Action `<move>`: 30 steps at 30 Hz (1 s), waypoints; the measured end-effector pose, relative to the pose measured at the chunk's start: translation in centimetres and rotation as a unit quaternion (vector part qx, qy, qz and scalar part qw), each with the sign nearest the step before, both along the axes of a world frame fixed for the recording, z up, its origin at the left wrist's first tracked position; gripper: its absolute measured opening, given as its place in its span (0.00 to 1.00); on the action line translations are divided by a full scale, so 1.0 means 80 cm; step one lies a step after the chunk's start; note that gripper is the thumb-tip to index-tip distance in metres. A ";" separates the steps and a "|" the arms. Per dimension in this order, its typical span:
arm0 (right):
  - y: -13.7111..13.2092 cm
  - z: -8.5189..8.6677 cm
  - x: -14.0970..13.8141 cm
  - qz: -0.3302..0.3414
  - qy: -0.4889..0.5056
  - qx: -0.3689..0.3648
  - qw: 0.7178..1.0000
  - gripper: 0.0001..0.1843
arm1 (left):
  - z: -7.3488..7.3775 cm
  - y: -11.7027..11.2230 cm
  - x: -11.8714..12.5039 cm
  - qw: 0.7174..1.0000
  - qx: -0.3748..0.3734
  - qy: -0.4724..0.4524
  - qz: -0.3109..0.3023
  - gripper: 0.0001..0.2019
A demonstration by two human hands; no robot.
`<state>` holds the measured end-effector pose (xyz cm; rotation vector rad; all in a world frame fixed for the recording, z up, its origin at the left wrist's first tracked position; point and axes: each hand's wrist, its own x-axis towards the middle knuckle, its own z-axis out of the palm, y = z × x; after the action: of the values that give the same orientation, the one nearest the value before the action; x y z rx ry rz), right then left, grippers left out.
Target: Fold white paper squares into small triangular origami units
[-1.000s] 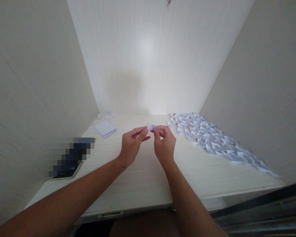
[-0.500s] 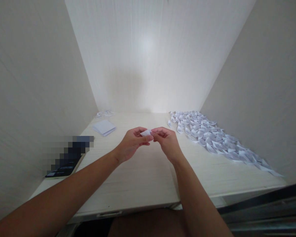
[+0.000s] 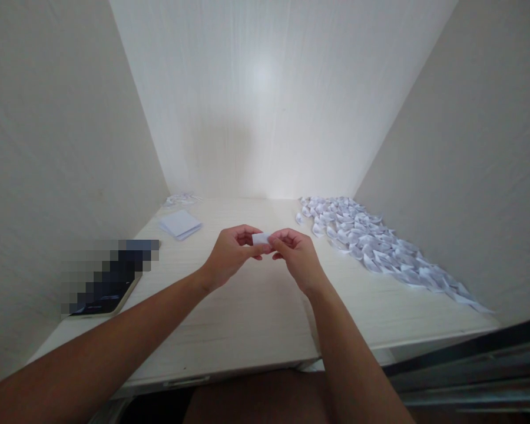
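Observation:
A small piece of white paper [image 3: 260, 238] is pinched between my two hands above the middle of the pale desk. My left hand [image 3: 235, 252] grips its left side, thumb in front and fingers behind. At the paper's right end, the thumb and fingertips of my right hand [image 3: 295, 249] are closed on it, partly covering it. To the right lies a long heap of small folded white paper pieces [image 3: 362, 232]. A short stack of flat white paper squares [image 3: 181, 224] rests to the left, beyond my left hand.
A phone [image 3: 110, 297], partly blurred out, lies by the left wall. Thin white paper scraps [image 3: 182, 199] sit in the back left corner. Pale panels enclose the desk [image 3: 247, 330] on three sides. A dark-edged object [image 3: 477, 359] stands at the lower right.
The paper between my hands has turned and now shows a flatter, more rectangular face. My fingers have shifted slightly on it. The whole view has moved a little.

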<state>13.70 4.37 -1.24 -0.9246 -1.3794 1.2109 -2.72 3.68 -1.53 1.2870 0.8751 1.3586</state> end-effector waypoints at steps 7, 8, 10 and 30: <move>0.000 -0.005 -0.001 0.004 0.001 0.016 1.000 0.12 | 0.004 -0.001 0.001 0.999 0.016 0.029 0.012 0.17; 0.000 -0.005 -0.001 0.006 -0.007 0.016 1.000 0.12 | 0.004 -0.001 0.001 0.999 0.016 0.032 0.006 0.18; -0.002 -0.005 -0.001 -0.007 0.001 -0.004 1.000 0.13 | 0.003 -0.002 0.001 1.000 0.015 0.024 0.000 0.19; -0.007 0.002 -0.001 -0.022 0.086 -0.009 0.996 0.13 | 0.003 -0.005 -0.002 0.992 0.117 0.052 0.012 0.13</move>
<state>13.64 3.82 -1.12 -0.8381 -1.2073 1.2415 -2.85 3.28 -1.32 1.5426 0.8225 1.4556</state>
